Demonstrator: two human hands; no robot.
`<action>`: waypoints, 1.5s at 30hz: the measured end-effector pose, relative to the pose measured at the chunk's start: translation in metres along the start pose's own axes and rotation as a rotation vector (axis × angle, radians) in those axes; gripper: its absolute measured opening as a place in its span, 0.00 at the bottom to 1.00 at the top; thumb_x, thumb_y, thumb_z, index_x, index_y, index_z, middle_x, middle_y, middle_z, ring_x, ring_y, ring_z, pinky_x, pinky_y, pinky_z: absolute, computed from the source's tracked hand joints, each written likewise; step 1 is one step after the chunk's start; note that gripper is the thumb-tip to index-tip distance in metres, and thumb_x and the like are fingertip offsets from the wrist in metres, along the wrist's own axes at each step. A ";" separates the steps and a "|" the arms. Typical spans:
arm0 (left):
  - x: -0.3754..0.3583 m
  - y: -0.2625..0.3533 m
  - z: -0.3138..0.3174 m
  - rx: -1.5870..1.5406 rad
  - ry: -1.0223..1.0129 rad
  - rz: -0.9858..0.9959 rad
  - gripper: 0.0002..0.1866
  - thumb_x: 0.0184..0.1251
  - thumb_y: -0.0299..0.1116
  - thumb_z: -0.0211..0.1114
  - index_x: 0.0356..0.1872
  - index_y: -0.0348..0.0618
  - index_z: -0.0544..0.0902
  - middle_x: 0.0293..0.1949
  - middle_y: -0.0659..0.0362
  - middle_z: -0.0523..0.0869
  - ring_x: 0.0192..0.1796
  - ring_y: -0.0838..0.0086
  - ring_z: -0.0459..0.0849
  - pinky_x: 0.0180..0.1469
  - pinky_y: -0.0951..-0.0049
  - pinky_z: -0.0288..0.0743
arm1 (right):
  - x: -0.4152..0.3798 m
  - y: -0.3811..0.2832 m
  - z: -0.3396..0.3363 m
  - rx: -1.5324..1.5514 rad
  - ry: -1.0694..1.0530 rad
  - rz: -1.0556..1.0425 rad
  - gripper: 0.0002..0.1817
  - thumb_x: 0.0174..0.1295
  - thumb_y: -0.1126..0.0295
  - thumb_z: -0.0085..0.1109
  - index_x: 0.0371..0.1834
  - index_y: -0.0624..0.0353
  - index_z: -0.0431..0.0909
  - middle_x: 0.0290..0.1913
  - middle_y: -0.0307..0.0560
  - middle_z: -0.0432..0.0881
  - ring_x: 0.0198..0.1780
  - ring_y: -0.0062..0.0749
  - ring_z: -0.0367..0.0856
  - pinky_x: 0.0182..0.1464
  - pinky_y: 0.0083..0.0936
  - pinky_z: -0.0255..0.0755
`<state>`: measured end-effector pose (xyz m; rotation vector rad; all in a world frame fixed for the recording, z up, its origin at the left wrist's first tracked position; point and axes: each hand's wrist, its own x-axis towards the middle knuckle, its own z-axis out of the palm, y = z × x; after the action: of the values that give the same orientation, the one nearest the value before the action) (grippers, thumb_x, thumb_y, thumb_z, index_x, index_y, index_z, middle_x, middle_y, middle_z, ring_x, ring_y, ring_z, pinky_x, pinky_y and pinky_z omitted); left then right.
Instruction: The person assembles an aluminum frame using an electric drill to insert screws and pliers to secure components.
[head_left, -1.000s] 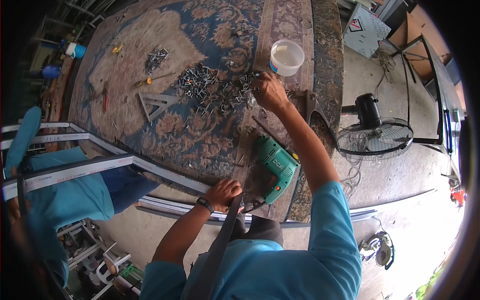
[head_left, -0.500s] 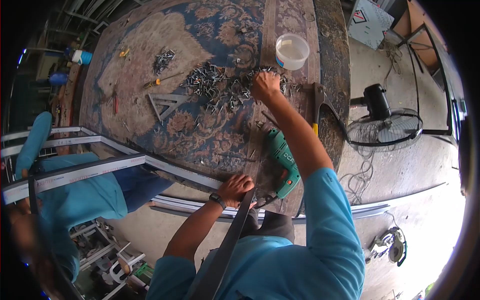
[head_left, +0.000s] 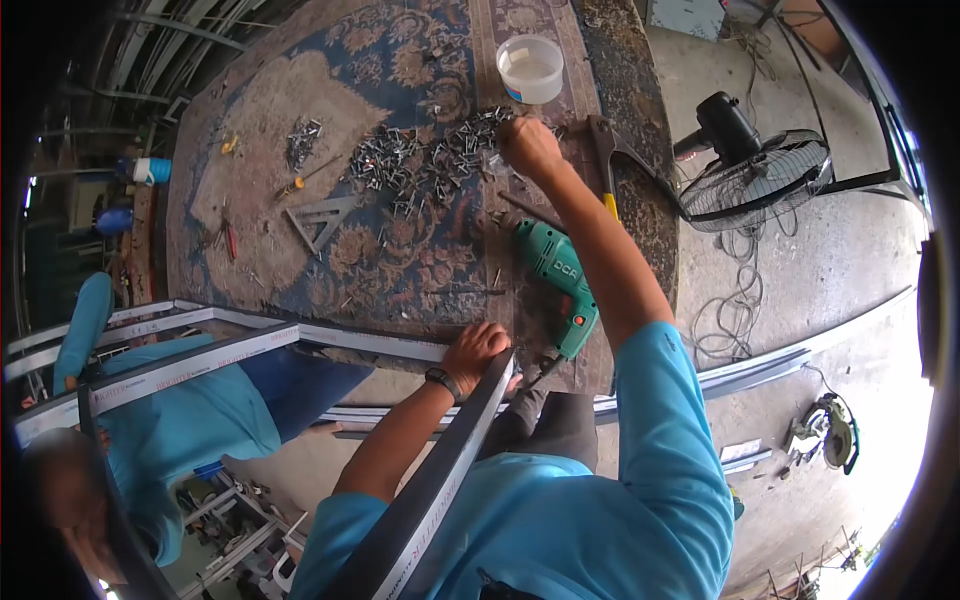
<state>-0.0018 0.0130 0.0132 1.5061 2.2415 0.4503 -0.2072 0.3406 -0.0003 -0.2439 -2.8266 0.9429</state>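
My left hand, with a black wristband, is closed around the corner of an aluminium frame at the table's near edge. One dark bar of the frame runs back past my body. My right hand is closed at the right end of a pile of loose screws; its fingertips are hidden, so what they hold cannot be made out. Just beyond it stands a clear plastic tub. A green power drill lies on the table below my right forearm.
A carpet covers the table. On it lie a set square, a screwdriver, red-handled pliers and a yellow-handled tool. A fan is at the right. Another person is at the left, behind the frame.
The camera view has shifted. My right hand has moved rightward relative to the screws and tub, to the pile's end. The frame bar beside me has turned, showing its labelled white face.
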 end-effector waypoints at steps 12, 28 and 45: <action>-0.002 0.000 0.001 0.029 -0.052 -0.021 0.31 0.56 0.59 0.75 0.48 0.44 0.77 0.51 0.53 0.78 0.59 0.55 0.78 0.60 0.52 0.73 | 0.028 0.009 0.009 0.055 0.055 0.041 0.11 0.63 0.65 0.59 0.33 0.57 0.89 0.39 0.63 0.89 0.45 0.58 0.91 0.48 0.50 0.85; -0.003 0.000 -0.003 0.007 -0.042 -0.027 0.31 0.60 0.62 0.73 0.48 0.43 0.79 0.50 0.53 0.79 0.60 0.55 0.78 0.63 0.52 0.72 | 0.033 0.024 -0.011 -0.031 -0.105 -0.042 0.23 0.57 0.74 0.66 0.58 0.47 0.84 0.46 0.56 0.90 0.52 0.54 0.89 0.51 0.47 0.83; -0.001 0.002 -0.003 -0.009 -0.026 -0.028 0.32 0.59 0.64 0.72 0.47 0.45 0.79 0.50 0.55 0.79 0.59 0.56 0.79 0.64 0.54 0.72 | 0.054 -0.009 0.019 -0.482 -0.195 -0.304 0.08 0.64 0.71 0.58 0.36 0.58 0.88 0.40 0.52 0.90 0.46 0.49 0.91 0.45 0.48 0.85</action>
<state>-0.0018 0.0123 0.0172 1.4661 2.2346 0.4293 -0.2643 0.3332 -0.0043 0.2363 -3.1053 0.2281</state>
